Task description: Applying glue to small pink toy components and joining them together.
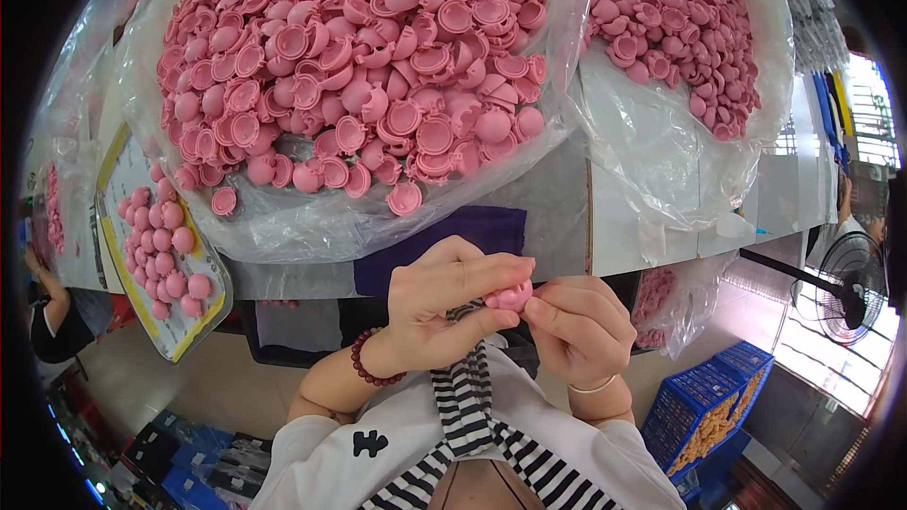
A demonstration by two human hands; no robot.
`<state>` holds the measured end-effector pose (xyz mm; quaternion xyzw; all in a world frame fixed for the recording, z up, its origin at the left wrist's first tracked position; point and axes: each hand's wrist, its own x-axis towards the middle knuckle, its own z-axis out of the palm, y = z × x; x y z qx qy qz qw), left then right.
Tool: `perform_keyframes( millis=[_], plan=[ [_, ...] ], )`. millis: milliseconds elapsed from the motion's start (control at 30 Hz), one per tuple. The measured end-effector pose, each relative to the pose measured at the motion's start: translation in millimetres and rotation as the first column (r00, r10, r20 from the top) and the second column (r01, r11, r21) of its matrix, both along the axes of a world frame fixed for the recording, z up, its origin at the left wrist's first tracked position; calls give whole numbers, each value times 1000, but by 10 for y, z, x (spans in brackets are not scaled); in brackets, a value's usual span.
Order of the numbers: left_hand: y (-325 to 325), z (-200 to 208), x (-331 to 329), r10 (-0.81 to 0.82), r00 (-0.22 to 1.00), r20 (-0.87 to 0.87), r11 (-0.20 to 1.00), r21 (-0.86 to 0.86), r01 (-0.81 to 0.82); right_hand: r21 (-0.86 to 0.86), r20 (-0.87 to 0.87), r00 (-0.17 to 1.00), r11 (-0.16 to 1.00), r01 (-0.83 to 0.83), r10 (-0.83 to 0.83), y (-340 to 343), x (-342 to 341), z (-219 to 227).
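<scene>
Between my two hands, just over the table's near edge, is a small pink rounded plastic piece (511, 297). My left hand (444, 297) grips it from the left between thumb and fingers. From the right, the pinched thumb and forefinger of my right hand (584, 326) meet it; whether they hold a separate bit is hidden. A large heap of pink hollow half-shells (350, 76) lies on a clear plastic sheet (312, 236) beyond my hands. Under and behind my left hand is a dark purple cloth (378, 260) on the table edge.
At left, a yellow-edged tray (203, 297) holds several pink balls (156, 250). Another bag of smaller pink pieces (661, 28) lies far right. Blue crates (685, 406) stand low at right, near a black fan (844, 297). A co-worker's arm (52, 288) shows at far left.
</scene>
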<state>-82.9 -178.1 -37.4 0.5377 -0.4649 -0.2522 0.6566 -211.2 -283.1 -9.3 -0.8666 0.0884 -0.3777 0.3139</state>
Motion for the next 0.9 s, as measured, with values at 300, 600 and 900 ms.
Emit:
perform_keyframes(
  millis=[300,600,900],
  plan=[
    [197,-56,106,-290,729,-620,957,-204,207,-1,120,965,972,236,-234,-267,-222,-52],
    [392,-149,316,-493,178,-852,865,-502,-6,24,149,248,254,967,-957,-1787,-1491,-674],
    [471,-116,316,-406,407,-818,906,-420,59,138,-186,389,368,919,-902,-1983,-1571,-682]
  ],
)
